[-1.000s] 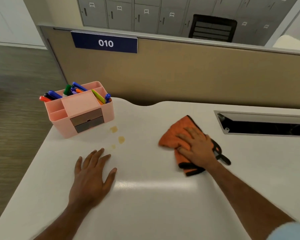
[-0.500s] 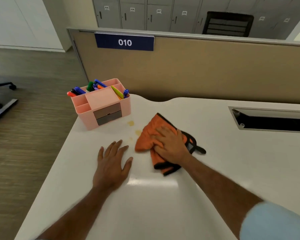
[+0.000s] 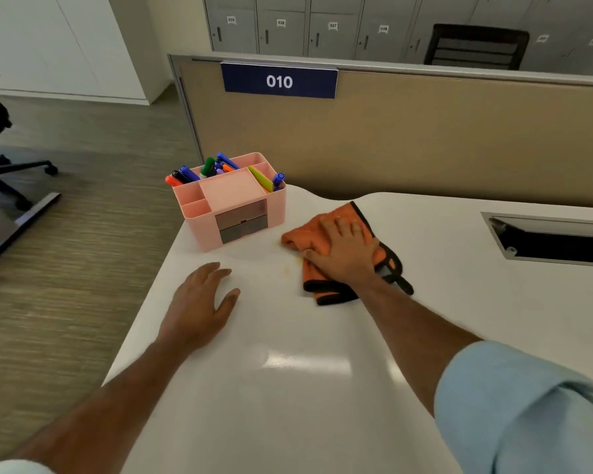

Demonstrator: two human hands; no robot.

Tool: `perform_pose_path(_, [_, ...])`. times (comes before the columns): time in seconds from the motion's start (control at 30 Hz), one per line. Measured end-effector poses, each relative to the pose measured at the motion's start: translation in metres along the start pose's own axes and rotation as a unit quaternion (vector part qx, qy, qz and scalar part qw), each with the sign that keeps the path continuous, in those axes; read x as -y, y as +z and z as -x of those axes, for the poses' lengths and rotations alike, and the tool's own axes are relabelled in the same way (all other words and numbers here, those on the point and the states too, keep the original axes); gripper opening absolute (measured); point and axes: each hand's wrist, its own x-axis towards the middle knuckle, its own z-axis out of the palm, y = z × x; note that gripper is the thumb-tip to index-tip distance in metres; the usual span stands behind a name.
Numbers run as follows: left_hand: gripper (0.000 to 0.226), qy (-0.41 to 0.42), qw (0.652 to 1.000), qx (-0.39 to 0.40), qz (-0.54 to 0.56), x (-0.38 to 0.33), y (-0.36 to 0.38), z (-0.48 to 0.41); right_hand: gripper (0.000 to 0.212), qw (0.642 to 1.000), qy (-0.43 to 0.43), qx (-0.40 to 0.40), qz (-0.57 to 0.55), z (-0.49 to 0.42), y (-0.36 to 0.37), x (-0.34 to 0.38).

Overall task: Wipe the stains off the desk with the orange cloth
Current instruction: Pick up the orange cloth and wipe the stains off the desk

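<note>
Head view: right hand (image 3: 343,256) flat on crumpled, black-edged orange cloth (image 3: 317,234).

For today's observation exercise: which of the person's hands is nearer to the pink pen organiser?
Left. The left hand lies flat on the desk just in front of the pink pen organiser; the right hand presses the orange cloth further to its right.

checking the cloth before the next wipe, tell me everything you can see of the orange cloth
The orange cloth looks like soft microfibre with black edging and a black loop at its near right corner. It lies crumpled and folded on the white desk, just right of the pink organiser, apparently not touching it. The right hand presses flat on its middle, fingers spread, hiding much of it. A faint yellowish stain shows on the desk beside its left edge.
</note>
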Motion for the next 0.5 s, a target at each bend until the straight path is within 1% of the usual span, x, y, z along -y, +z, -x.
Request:
perform_pose_path(0.1, [0.066,0.019,0.999,0.003,-0.030,0.004,0.006,0.001,0.073,0.997,-0.060,0.027,0.028,0.004,0.007,0.039])
perform_pose_path(0.17, [0.067,0.026,0.999,0.004,-0.034,0.007,0.008,0.005,0.063,0.992,-0.125,0.024,0.017,0.024,0.010,0.054])
perform_pose_path(0.23, [0.067,0.034,0.999,0.005,-0.035,0.010,0.008,0.006,0.054,0.981,-0.193,0.022,-0.016,0.053,0.009,0.052])
perform_pose_path(0.3, [0.067,0.046,0.998,0.009,-0.038,0.014,0.006,0.005,0.050,0.971,-0.232,0.030,-0.052,0.077,0.004,0.034])
perform_pose_path(0.33, [0.066,0.051,0.998,0.011,-0.039,0.015,0.004,0.005,0.050,0.969,-0.236,0.025,-0.064,0.084,0.002,0.025])
perform_pose_path(0.4, [0.066,0.057,0.997,0.014,-0.042,0.018,0.001,0.006,0.057,0.977,-0.203,0.011,-0.071,0.085,-0.002,0.014])
perform_pose_path(0.5, [0.066,0.056,0.997,0.018,-0.041,0.020,-0.003,0.006,0.085,0.993,-0.094,0.042,-0.065,0.060,-0.005,0.023])
